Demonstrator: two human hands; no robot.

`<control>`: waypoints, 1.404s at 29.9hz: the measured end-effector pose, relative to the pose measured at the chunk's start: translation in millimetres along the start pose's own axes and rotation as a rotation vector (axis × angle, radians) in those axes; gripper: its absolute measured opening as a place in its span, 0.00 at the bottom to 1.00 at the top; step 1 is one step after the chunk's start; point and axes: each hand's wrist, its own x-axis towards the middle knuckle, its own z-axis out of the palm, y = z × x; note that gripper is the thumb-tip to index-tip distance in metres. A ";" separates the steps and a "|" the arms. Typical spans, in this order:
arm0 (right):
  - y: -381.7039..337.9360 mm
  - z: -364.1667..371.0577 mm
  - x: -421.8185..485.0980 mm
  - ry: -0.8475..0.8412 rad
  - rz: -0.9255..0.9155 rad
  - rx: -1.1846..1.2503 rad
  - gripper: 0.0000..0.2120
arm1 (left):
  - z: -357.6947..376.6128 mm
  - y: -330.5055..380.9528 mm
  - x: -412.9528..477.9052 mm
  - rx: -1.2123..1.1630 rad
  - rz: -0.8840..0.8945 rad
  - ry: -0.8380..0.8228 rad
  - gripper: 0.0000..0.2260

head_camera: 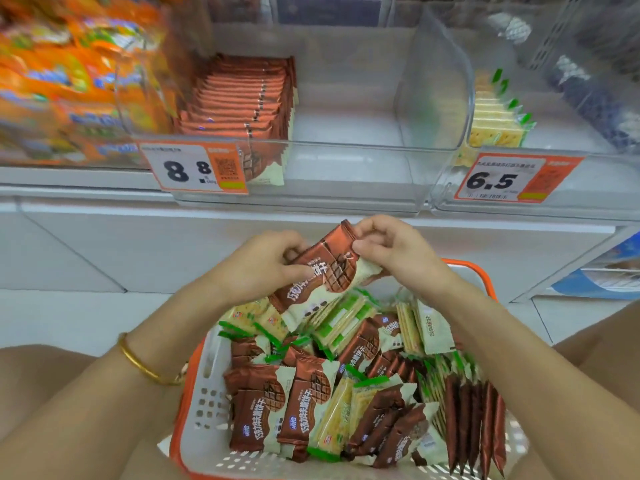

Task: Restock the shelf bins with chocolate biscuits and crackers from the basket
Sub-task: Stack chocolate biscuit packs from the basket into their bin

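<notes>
Packets first: left hand (263, 268) and right hand (391, 251) pinched brown-and-cream chocolate biscuit packets (322, 275) mid-frame, above the orange-rimmed white plastic basket (207, 393). Basket heaped, clear plastic shelf bins (346, 161) up top mostly bare. Much restocking left, by the look of it.

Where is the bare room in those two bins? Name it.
Chocolate bin: floor bare from the brown stack to its right wall. Cracker bin: bare right of the cracker row. Basket is crowded throughout.
</notes>
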 end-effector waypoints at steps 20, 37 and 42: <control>-146.7 60.9 141.0 0.065 -0.395 -0.881 0.11 | -102.4 -24.4 -10.2 0.519 0.271 0.824 0.17; -147.9 64.0 89.1 0.225 -0.568 -0.950 0.11 | -72.1 -7.0 -46.6 0.658 0.394 0.946 0.11; -61.2 87.8 33.5 -0.012 -0.434 -0.699 0.09 | -39.4 -31.2 -56.4 0.701 0.197 0.441 0.12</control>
